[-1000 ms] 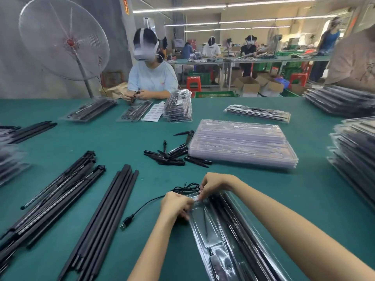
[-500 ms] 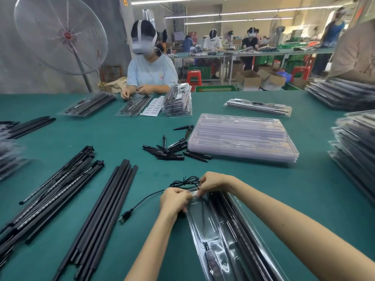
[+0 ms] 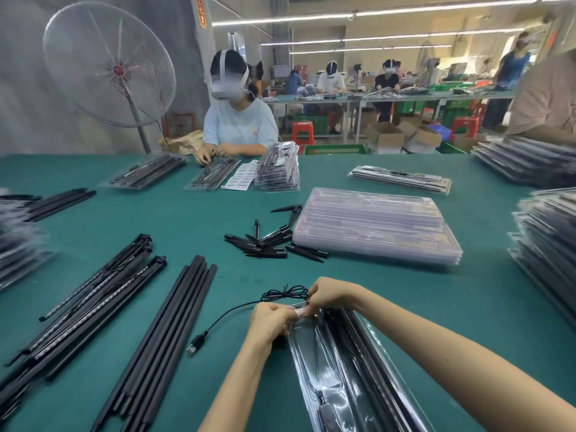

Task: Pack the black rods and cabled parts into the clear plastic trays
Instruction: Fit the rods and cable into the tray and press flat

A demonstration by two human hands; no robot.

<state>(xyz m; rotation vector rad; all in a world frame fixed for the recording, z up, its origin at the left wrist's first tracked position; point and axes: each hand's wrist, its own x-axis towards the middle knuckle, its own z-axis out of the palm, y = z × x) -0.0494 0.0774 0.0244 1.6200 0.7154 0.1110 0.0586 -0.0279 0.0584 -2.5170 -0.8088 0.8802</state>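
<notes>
The fingers (image 3: 282,314) of the left hand (image 3: 269,322) are curled in a pinch on the far end of a clear plastic tray (image 3: 314,374), and the fingers of the right hand (image 3: 327,294) curl in just beside them, pinching the same end from the far side; the two hands almost touch. What exactly sits between the fingertips is too small to tell, though a pale bit shows there. The tray runs back from the fingers toward the person, with black rods (image 3: 358,347) lying lengthwise in it under the right forearm. Just beyond the fingers a bundled black cable (image 3: 285,294) rests on the green surface (image 3: 405,291), its loose lead trailing off to the left of the left hand and ending in a plug (image 3: 195,342). Further left lies a bundle of long black rods (image 3: 174,319). Well beyond the fingers sit scattered short black spikes (image 3: 268,241) and, beside them, a stack of empty clear trays (image 3: 374,226)
</notes>
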